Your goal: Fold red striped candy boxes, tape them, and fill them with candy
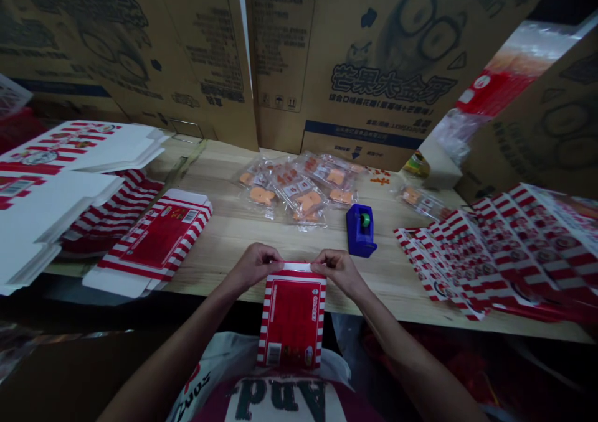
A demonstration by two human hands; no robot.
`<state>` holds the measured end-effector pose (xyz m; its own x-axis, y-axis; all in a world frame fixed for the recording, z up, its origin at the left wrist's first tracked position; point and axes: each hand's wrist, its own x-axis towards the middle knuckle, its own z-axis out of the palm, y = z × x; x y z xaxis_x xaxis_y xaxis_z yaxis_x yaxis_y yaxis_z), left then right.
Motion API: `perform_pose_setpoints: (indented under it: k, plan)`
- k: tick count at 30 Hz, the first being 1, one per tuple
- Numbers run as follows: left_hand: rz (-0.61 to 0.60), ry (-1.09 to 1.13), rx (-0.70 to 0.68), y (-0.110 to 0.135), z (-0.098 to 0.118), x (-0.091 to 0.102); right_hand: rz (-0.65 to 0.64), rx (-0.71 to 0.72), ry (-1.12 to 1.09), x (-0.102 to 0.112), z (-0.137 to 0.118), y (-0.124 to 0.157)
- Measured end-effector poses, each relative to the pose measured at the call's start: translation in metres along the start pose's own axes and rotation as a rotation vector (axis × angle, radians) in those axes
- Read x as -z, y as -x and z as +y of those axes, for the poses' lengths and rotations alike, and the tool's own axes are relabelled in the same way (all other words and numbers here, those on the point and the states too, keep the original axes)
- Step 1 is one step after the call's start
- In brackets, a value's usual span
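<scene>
A red box with red-and-white striped sides (293,316) spans the gap between my hands at the table's front edge. Its lower end hangs toward my body, and a barcode shows near that end. My left hand (256,265) pinches the far left corner, thumb and finger pressed together. At the far right corner, my right hand (340,269) pinches the same edge, where a white flap shows. Beyond my hands lie several clear plastic packets with orange pieces (303,198). A blue tape dispenser (360,230) stands a little past my right hand.
Flat striped cartons (159,238) and white-sided cartons (88,192) are stacked at the left. Striped boxes (509,241) lean in a row at the right. Large brown cardboard boxes (289,55) wall off the back of the wooden table (210,272). One packet (423,201) lies apart at the right.
</scene>
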<state>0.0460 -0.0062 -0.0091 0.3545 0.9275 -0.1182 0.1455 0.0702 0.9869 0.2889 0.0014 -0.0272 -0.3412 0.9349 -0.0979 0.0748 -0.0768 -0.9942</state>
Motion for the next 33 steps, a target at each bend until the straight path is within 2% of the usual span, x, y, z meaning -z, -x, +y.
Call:
perform_pose_setpoints:
  k: [8, 10, 13, 15, 17, 19, 20, 21, 24, 25, 27, 29, 33]
  plan:
    - [-0.027, -0.215, -0.180, 0.008, 0.000, -0.003, 0.004, 0.170, 0.128, 0.000, 0.003, 0.021]
    - [0.003, -0.158, -0.198, 0.012, -0.005, -0.008, 0.087, 0.190, 0.103, -0.008, 0.008, 0.030]
    - [0.069, 0.049, -0.140, 0.018, -0.016, -0.022, 0.252, 0.184, 0.073, -0.023, 0.016, 0.042]
    - [0.111, 0.153, -0.079, 0.021, -0.022, -0.032, 0.296, 0.196, 0.086, -0.031, 0.019, 0.048]
    - [0.163, 0.192, -0.049, 0.023, -0.025, -0.038, 0.280, 0.219, 0.124, -0.032, 0.020, 0.050]
    - [0.203, 0.187, -0.045, 0.024, -0.027, -0.039, 0.301, 0.236, 0.156, -0.021, 0.020, 0.048]
    - [0.218, 0.180, -0.045, 0.023, -0.028, -0.038, 0.365, 0.242, 0.170, -0.011, 0.021, 0.046]
    - [0.232, 0.176, -0.044, 0.023, -0.029, -0.036, 0.474, 0.249, 0.188, 0.003, 0.022, 0.042]
    - [0.257, 0.194, -0.029, 0.020, -0.031, -0.032, 0.908, 0.242, 0.267, 0.053, 0.029, 0.028]
    - [0.258, 0.210, -0.024, 0.019, -0.032, -0.032, 1.001, 0.221, 0.285, 0.070, 0.032, 0.023]
    - [0.245, 0.236, -0.014, 0.017, -0.033, -0.032, 1.052, 0.167, 0.282, 0.094, 0.040, 0.011]
    - [0.227, 0.242, -0.009, 0.017, -0.034, -0.034, 1.015, 0.139, 0.249, 0.106, 0.047, -0.001]
    - [0.230, 0.224, -0.004, 0.017, -0.038, -0.034, 1.035, 0.172, 0.178, 0.102, 0.059, -0.015]
